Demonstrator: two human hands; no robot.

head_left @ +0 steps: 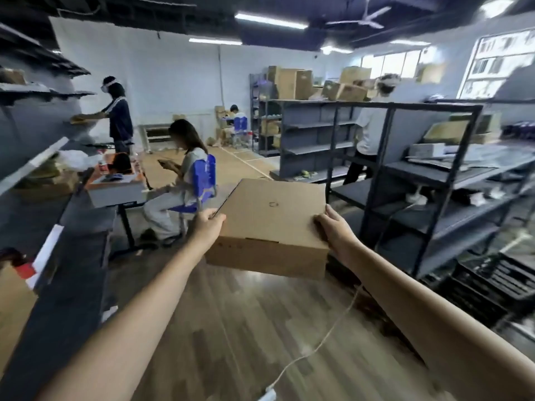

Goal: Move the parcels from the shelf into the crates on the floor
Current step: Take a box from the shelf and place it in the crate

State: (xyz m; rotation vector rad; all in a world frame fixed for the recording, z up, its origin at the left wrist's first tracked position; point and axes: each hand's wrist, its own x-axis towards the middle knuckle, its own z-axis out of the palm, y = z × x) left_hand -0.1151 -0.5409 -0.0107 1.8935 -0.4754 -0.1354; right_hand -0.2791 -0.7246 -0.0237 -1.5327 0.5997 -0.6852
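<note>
A flat brown cardboard parcel (270,224) is held in the air at mid-frame, above the wooden floor. My left hand (208,224) grips its left edge, thumb on top. My right hand (333,227) grips its right edge, with the fingers curled over the top face. A black plastic crate (492,287) stands on the floor at the right, below a dark metal shelf (434,175). Its inside is hidden from here. More parcels (460,130) lie on the upper levels of that shelf.
A dark shelf (72,256) runs along the left with boxes on it. A seated person on a blue chair (185,180) is straight ahead by a small desk. Two people stand at shelves further back. A white cable (318,342) trails across the floor.
</note>
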